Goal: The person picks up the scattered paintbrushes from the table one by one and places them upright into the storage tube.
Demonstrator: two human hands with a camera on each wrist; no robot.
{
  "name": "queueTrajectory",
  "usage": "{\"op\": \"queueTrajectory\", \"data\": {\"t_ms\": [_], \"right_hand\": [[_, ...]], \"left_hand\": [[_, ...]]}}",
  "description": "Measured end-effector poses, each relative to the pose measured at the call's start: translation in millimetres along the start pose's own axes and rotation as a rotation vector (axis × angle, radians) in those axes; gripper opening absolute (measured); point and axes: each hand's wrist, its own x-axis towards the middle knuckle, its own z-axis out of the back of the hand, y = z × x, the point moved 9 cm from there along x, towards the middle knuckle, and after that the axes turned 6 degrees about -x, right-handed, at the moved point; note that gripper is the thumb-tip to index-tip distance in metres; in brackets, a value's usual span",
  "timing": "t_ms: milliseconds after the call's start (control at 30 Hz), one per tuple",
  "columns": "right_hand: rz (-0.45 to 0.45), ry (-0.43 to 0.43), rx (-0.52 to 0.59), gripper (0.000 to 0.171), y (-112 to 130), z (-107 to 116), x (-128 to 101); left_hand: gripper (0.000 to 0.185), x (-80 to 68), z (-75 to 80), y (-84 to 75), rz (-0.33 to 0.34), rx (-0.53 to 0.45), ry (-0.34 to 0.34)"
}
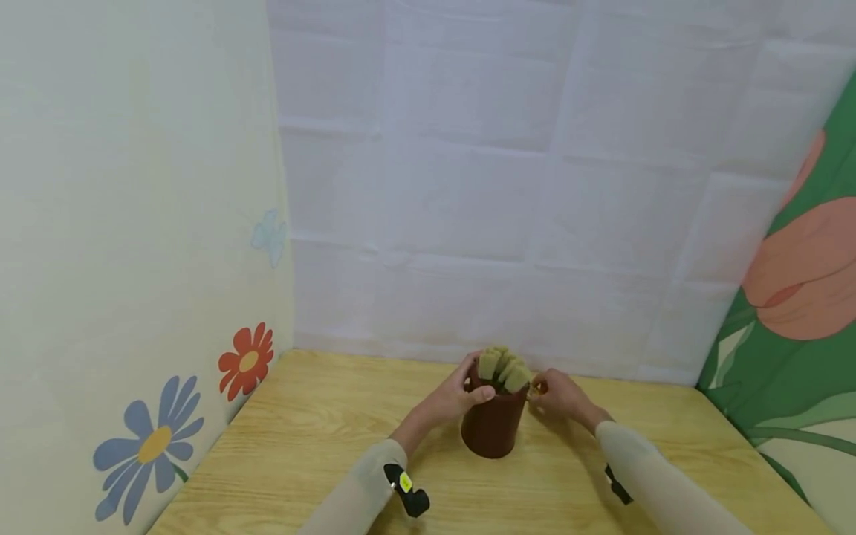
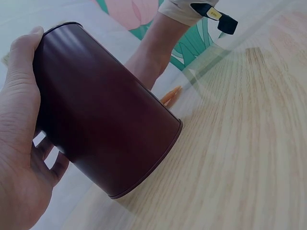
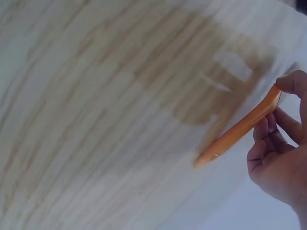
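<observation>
On the wooden table stands a dark reddish-brown cylindrical container [image 1: 493, 431], seen close up in the left wrist view [image 2: 105, 110]. Several pale yellow-green blocky ends [image 1: 511, 374] stick up over its rim. My left hand [image 1: 461, 395] holds the container near the top, with the thumb at the rim and the fingers round the far side. Just right of it, my right hand [image 1: 562, 394] pinches one end of a slim, glossy orange handle [image 3: 235, 136] between thumb and fingers. The handle slants down close over the table; what lies beyond the pinched end is mostly hidden.
The wooden tabletop [image 1: 301, 423] meets a creased white sheet [image 1: 428, 193] close behind the container. At the left stands a pale panel with painted flowers [image 1: 155, 444], and at the right a green panel with painted pink tulips [image 1: 816, 267].
</observation>
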Motion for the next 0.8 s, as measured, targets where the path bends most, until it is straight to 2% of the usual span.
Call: {"op": "queueTrajectory", "data": {"t_ms": [167,467,600,800], "right_hand": [[-0.036,-0.077,0.035,0.026,1.9,16.8,-6.5],[-0.057,-0.249,0.135,0.032,22.0,62.5,-12.2],[-0.063,-0.287,0.194,0.034,38.3,81.9,-14.4],[-0.047,-0.299,0.283,0.037,63.5,105.3,-20.3]], "left_hand": [[0.086,1.2,1.1,2.8,0.013,-0.003,-0.013],[0.091,0.0,4.8,9.7,0.062,0.001,-0.034],[0.088,-0.6,6.1,7.5,0.052,0.002,-0.036],[0.085,-0.8,7.6,6.5,0.026,0.01,-0.031]]}}
